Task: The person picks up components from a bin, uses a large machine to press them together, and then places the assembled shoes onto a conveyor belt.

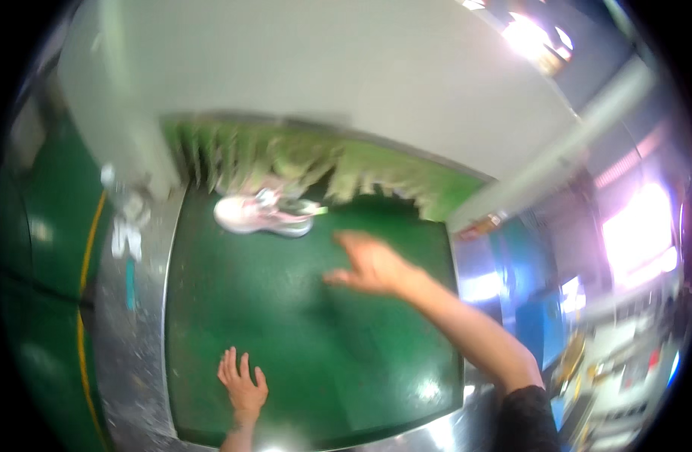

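Observation:
A pale pink shoe (244, 214) with a white sole lies on its side or at a slant on the green belt (278, 301), just in front of a torn green strip curtain (263, 154). Part of its upper edge is overlapped by the curtain's strips. My right hand (370, 264) hovers over the belt to the right of the shoe, fingers apart, holding nothing. Lower left, my left hand (243, 383) is spread above the belt's near part, also without anything in it.
A large grey machine housing (338, 68) rises behind the curtain. Along the left runs a metal ledge (135, 354) bearing crumpled white gloves or cloths (126, 237). Blue containers (538, 324) and a cluttered bench (625, 369) stand to the right.

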Demonstrator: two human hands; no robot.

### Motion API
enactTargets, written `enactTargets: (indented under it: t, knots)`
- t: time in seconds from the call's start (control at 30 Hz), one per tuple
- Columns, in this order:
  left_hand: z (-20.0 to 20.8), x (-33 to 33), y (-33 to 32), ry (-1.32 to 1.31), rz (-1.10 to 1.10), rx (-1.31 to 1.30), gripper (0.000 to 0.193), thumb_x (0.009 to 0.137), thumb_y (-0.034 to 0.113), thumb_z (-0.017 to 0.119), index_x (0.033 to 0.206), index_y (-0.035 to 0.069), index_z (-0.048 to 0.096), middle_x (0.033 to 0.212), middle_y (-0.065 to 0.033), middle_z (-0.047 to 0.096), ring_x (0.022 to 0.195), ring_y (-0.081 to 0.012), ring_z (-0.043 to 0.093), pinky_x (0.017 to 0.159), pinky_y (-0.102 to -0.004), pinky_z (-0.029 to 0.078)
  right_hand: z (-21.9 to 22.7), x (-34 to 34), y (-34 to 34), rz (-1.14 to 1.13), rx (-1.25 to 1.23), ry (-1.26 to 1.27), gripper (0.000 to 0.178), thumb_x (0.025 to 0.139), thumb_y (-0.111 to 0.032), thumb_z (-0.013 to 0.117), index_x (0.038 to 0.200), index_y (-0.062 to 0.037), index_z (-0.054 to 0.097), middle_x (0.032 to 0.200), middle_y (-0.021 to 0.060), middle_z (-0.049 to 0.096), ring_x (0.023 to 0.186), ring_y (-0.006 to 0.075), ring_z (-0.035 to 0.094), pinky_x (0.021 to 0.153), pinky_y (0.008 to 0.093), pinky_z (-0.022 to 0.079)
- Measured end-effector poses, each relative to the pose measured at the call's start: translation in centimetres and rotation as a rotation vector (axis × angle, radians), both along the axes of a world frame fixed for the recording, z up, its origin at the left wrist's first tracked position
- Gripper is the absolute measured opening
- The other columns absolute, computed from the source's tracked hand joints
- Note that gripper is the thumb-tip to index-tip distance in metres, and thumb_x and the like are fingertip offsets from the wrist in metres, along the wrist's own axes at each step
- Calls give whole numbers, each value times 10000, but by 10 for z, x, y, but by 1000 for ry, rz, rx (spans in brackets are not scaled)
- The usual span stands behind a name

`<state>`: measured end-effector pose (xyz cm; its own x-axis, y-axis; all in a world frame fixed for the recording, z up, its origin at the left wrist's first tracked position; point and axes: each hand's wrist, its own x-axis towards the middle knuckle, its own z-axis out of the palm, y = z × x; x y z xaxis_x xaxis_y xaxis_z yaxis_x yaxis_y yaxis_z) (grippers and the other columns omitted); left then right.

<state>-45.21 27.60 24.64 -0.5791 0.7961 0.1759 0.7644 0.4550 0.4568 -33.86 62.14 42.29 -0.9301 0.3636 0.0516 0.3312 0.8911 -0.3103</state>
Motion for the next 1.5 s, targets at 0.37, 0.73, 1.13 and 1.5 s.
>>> enactTargets:
  t: [0.37, 0.73, 1.13, 1.5]
  knots:
    - [2, -12, -2, 41, -21, 39, 399, 771, 97, 591, 1155, 9, 527, 1334, -216, 427, 1239, -383, 398, 1022, -530, 293, -117, -16, -61, 3, 157, -89, 306, 846, -373, 581, 1122, -248, 620, 655, 113, 611, 509, 270, 576, 452, 420, 462]
    - [117, 118, 13, -1017, -272, 16, 498, 882, 174, 549, 1318, 19, 366, 1413, -189, 352, 1326, -310, 319, 1073, -442, 268, 78, 387, -393, -1707, -1094, 228, 471, 856, -360, 652, 1062, 62, 613, 919, 110, 665, 787, 155, 623, 705, 338, 496]
    - [251, 340, -24, -1618, -851, -207, 772, 814, 439, 542, 1374, -14, 266, 1388, -225, 338, 1293, -360, 330, 1084, -474, 259, 177, 415, -466, -856, -523, 1043, 681, 750, -288, 687, 1303, 4, 418, 1275, 177, 482, 1189, 294, 453, 1015, 381, 355]
    - [318, 652, -183, -1460, -1184, -827, 394, 902, 155, 530, 1225, -59, 459, 1200, -164, 542, 1056, -256, 564, 880, -383, 478, 168, 660, -690, -1620, -952, 1309, 691, 787, -206, 681, 1340, 31, 342, 1284, 154, 468, 1178, 230, 458, 983, 362, 379]
